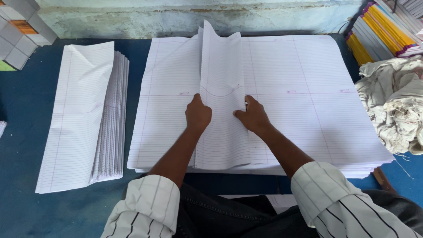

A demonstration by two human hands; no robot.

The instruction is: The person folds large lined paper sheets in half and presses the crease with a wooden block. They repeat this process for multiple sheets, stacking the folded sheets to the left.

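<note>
While both hands pinch ruled sheet (222,110), blue table (26,101) meets stained wall (176,17).

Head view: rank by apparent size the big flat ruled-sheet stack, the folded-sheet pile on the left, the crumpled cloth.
1. Flat ruled-sheet stack, clearly largest.
2. Folded-sheet pile.
3. Crumpled cloth, though the frame's right edge cuts it off, so its place below the pile is unsure.

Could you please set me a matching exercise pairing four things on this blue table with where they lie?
1. folded sheets
2. cloth heap
3. raised sheet
4. coloured book stack

a. far right corner
b. between both hands
c. left of the big flat stack
d. right edge, beside the big stack

Pairs: 1-c, 2-d, 3-b, 4-a
</note>
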